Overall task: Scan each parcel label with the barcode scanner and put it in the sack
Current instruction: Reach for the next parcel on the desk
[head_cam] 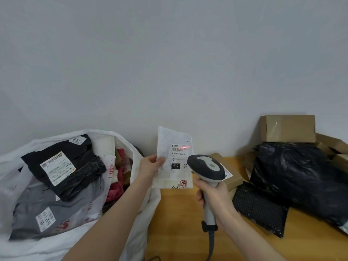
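A white parcel is pinched upright above the desk by the left hand. The barcode scanner is gripped by the right hand, red line on the label. The sack is sat left, well stuffed.

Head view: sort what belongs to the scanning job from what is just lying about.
Job: white parcel in left hand; barcode scanner in right hand, red line on the label; white sack holding parcels; waiting black bag, cardboard box, black padded mailer.
Just there: wooden table, grey wall.
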The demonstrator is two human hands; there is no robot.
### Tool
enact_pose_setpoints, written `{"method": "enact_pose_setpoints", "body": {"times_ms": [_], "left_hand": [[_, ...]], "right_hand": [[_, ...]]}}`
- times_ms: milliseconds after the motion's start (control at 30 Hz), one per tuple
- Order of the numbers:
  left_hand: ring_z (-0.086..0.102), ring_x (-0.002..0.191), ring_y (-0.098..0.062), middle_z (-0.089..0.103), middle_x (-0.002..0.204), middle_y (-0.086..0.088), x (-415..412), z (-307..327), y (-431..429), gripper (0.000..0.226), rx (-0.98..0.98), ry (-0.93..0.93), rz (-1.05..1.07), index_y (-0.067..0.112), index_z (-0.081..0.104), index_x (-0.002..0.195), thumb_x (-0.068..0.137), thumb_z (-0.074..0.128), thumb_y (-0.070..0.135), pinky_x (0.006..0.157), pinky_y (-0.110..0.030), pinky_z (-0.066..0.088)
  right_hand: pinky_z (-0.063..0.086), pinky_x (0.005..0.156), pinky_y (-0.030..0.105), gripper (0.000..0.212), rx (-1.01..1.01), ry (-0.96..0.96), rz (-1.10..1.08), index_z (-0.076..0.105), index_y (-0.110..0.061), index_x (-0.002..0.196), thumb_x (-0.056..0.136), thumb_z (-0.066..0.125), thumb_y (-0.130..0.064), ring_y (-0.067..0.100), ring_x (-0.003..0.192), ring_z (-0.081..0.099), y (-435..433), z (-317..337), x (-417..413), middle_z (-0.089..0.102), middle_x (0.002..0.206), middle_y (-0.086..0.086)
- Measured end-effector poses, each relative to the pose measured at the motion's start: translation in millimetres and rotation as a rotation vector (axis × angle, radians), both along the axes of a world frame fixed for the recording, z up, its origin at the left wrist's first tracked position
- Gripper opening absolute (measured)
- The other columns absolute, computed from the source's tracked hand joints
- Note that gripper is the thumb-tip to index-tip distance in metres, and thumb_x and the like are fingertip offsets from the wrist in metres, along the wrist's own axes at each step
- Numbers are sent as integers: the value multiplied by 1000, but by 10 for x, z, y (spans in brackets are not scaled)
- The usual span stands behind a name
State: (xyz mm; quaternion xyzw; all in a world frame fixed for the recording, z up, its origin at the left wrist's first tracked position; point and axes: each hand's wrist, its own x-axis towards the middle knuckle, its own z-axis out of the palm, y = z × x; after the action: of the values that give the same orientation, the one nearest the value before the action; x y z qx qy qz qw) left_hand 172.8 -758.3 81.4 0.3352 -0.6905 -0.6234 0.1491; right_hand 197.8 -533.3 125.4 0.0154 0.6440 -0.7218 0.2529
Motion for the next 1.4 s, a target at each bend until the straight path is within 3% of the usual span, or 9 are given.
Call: {"method": "enact_pose_setpoints", "body": {"times_ms": [133, 300, 467, 600, 767, 933, 1167, 1300, 1400], "left_hand": [[62, 82, -24, 68, 83, -6, 34, -24, -27, 6, 18, -8, 3, 11, 68, 84, 88, 67, 7, 82, -40, 52], [65, 83, -25, 69, 85, -4, 56, -25, -34, 7, 39, -12, 18, 14, 66, 86, 89, 66, 8, 84, -43, 54], [64, 77, -19, 69, 83, -1, 55, -13, -3, 5, 52, 3, 27, 9, 67, 95, 90, 64, 9, 77, -37, 55], [64, 81, -21, 69, 84, -2, 55, -1, 20, 8, 40, 1, 23, 16, 66, 85, 91, 64, 10, 81, -40, 55], [62, 76, -21, 67, 79, -2, 41, 22, 75, 16, 27, 13, 18, 17, 65, 78, 91, 64, 8, 76, -37, 53], [60, 85, -25, 66, 80, -3, 12, 45, 124, 16, 5, -2, 17, 18, 65, 76, 90, 65, 9, 89, -47, 51], [64, 91, -30, 70, 91, -10, -30, 71, 154, 12, 13, -28, 23, 18, 67, 79, 89, 66, 12, 92, -54, 51], [65, 91, -26, 71, 90, -5, -20, 207, 93, 10, -8, -7, 36, 18, 67, 83, 91, 64, 13, 90, -46, 54], [63, 80, -18, 67, 80, 1, 123, 449, -166, 7, -64, 56, 115, 13, 67, 86, 92, 63, 12, 76, -31, 54]], "right_hand": [[40, 50, 30, 17, 13, -17, 16, 63, -4, 76, 84, 70, -16, 17, 45, 48, -7, 11, 18, 57, 52, 8], [39, 48, 28, 16, 14, -30, 52, 61, -5, 77, 85, 69, -16, 16, 45, 46, 13, 45, 45, 55, 53, 8], [38, 45, 26, 14, -18, -63, 57, 59, -6, 80, 86, 68, -15, 14, 43, 45, 24, 71, 55, 53, 53, 7], [38, 44, 26, 13, -35, -76, 61, 59, -6, 82, 87, 67, -15, 14, 43, 45, 61, 87, 41, 53, 54, 6], [38, 46, 27, 16, -40, -82, 65, 59, -6, 76, 87, 67, -15, 15, 43, 44, 104, 104, 20, 53, 53, 6], [37, 46, 27, 22, -33, -79, 65, 58, -6, 69, 87, 67, -14, 16, 42, 43, 133, 115, -18, 52, 52, 7], [39, 46, 26, 21, -46, -73, 82, 58, -7, 69, 86, 68, -15, 15, 41, 44, 149, 114, -109, 53, 51, 6], [41, 45, 26, 13, -83, -37, 117, 61, -4, 84, 87, 68, -14, 14, 42, 48, 14, 165, -272, 58, 55, 7], [40, 45, 26, 10, -104, -3, 180, 62, -4, 87, 87, 68, -12, 15, 43, 47, -362, 303, -369, 59, 56, 10]]}}
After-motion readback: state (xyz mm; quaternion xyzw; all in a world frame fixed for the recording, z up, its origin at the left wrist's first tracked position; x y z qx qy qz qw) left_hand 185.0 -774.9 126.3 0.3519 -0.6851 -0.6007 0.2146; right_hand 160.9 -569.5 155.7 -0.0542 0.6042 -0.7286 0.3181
